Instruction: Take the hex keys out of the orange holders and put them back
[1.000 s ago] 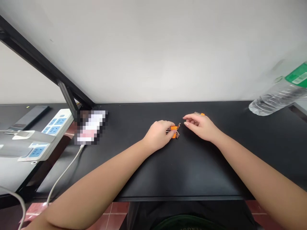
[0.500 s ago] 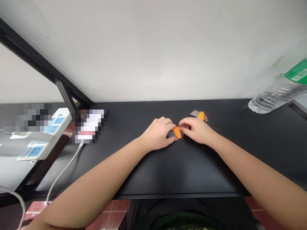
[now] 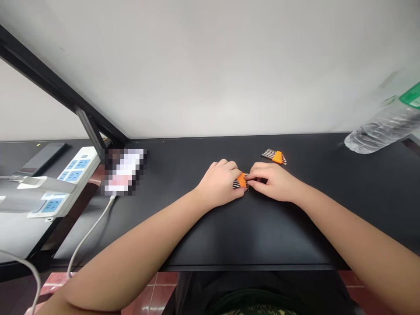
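Note:
My left hand (image 3: 220, 183) rests on the black desk, its thumb and fingers closed around a hex key set. This set is several thin metal keys in an orange plastic holder (image 3: 242, 180); their left ends are partly covered by my palm. At the holder's right side my right hand (image 3: 271, 180) has thumb and forefinger pinched on the end of a hex key, mostly hidden by the fingertips. A second hex key set (image 3: 277, 157), also in an orange holder, lies flat beyond my right hand, untouched, with its bent ends to the right.
On the left lie a blurred-out phone (image 3: 126, 170) with a white cable (image 3: 90, 234) and a white power strip (image 3: 74, 183) with plugs. A clear plastic bottle (image 3: 377, 133) is at the far right. A pale wall (image 3: 210, 74) borders the black desk (image 3: 249, 240) at the back.
My right hand's fingers have shifted slightly and straightened at the holder's right end. The orange holder shows less between my hands. The view has moved slightly.

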`<state>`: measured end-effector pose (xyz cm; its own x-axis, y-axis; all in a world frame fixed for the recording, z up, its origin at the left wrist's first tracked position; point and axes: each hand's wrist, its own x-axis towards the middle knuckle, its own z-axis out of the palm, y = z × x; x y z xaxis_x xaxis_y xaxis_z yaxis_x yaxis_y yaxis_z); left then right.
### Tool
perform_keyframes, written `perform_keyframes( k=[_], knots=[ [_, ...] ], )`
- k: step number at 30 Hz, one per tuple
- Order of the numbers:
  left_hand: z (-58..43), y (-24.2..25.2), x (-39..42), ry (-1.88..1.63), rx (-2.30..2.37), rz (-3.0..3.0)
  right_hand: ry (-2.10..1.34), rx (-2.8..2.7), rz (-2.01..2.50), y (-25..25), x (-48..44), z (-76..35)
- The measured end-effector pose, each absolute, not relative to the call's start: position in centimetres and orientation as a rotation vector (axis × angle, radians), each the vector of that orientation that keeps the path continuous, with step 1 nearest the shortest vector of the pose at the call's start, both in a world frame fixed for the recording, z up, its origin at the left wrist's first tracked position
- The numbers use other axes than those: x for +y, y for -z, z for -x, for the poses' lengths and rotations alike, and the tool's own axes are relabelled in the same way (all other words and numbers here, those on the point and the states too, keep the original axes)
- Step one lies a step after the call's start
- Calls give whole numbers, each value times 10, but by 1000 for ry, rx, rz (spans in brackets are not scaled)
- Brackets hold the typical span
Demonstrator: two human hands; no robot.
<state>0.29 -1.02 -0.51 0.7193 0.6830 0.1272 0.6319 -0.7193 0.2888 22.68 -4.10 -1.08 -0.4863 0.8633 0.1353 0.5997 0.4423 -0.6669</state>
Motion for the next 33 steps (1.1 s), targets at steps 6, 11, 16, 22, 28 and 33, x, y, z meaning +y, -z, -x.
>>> perform_keyframes(
  k=[6,11,16,22,28,33],
  knots=[
    [-4,4,-11,-334,1055,-2712,-682,-2176,1420,14,-46,-213],
    [-6,0,-13,-321,1059,-2708,-544,-2160,1538,16,-49,-202],
    [-7,1,-12,-295,1080,-2724,-514,-2175,1529,18,-49,-205],
    [-6,2,-12,-298,1088,-2723,-446,-2199,1537,19,-52,-209],
    [-4,3,-11,-328,1066,-2732,-526,-2163,1441,21,-47,-212],
    [-3,1,-11,-303,1086,-2732,-423,-2217,1352,23,-47,-212]
  ],
)
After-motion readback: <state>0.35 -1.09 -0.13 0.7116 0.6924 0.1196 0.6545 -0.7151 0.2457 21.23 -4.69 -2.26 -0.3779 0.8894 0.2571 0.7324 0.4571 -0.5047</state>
